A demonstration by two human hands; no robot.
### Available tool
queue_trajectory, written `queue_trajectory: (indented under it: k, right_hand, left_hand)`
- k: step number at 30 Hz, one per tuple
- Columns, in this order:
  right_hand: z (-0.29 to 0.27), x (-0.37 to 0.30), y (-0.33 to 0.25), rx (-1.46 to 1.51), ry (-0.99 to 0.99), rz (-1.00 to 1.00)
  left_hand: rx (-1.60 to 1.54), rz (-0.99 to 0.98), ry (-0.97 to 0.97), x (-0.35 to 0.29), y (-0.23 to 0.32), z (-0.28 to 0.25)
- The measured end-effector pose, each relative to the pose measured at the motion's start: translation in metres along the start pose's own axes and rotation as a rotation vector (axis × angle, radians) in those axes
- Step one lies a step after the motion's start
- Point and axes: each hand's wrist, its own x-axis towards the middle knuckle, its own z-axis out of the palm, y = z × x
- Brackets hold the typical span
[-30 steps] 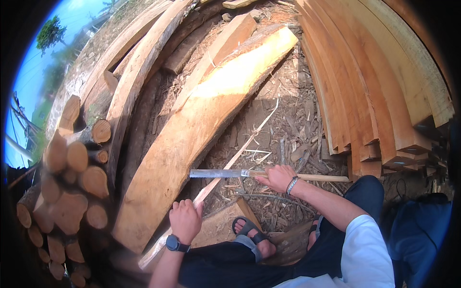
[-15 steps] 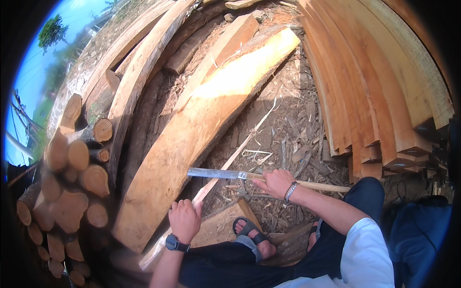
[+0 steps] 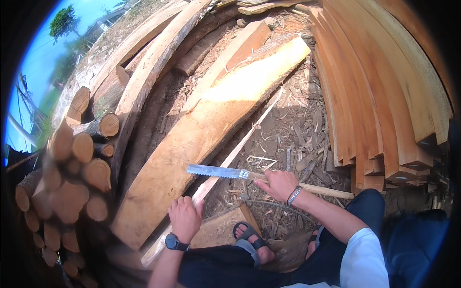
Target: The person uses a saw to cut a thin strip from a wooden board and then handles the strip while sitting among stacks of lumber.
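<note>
A long, pale, thin strip of wood (image 3: pixel 236 150) slants from beside my left leg up toward the far middle, frayed at its far end. My left hand (image 3: pixel 185 216), with a dark watch on the wrist, is closed round its near part. In my right hand (image 3: pixel 279 185) is a handsaw (image 3: pixel 216 171) with a long wooden handle (image 3: pixel 326 191), gripped near the blade. The blade points left and lies across the strip, just beyond my left hand, toothed edge toward me. Whether its teeth touch the wood I cannot tell.
A wide plank (image 3: pixel 175 144) lies left of the strip. Cut logs (image 3: pixel 67 201) are piled at the left, and stacked sawn boards (image 3: pixel 370 96) stand at the right. A short wood block (image 3: pixel 225 223) is by my sandalled foot (image 3: pixel 254 242). Wood chips (image 3: pixel 293 139) litter the ground.
The view has shifted slightly, so the planks and logs sit a little differently in it. Both hands keep their hold, and the saw stays across the strip.
</note>
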Motion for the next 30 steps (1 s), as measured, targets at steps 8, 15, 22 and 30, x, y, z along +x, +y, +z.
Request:
queue_trajectory:
  k: [8, 15, 22, 30]
  right_hand:
    - [-0.024, 0.008, -0.003, -0.011, 0.165, -0.039]
    - [-0.067, 0.027, -0.006, -0.109, 0.24, -0.069]
    - [-0.059, 0.032, 0.009, -0.116, 0.287, -0.047]
    - [-0.046, 0.048, 0.009, -0.122, 0.234, -0.041]
  left_hand:
    - [-0.123, 0.016, 0.092, 0.009, -0.005, -0.009]
    - [-0.237, 0.029, 0.165, 0.026, 0.002, -0.019]
    - [-0.317, 0.028, 0.243, 0.031, -0.006, -0.007]
    - [-0.287, -0.007, 0.228, 0.032, -0.017, -0.003]
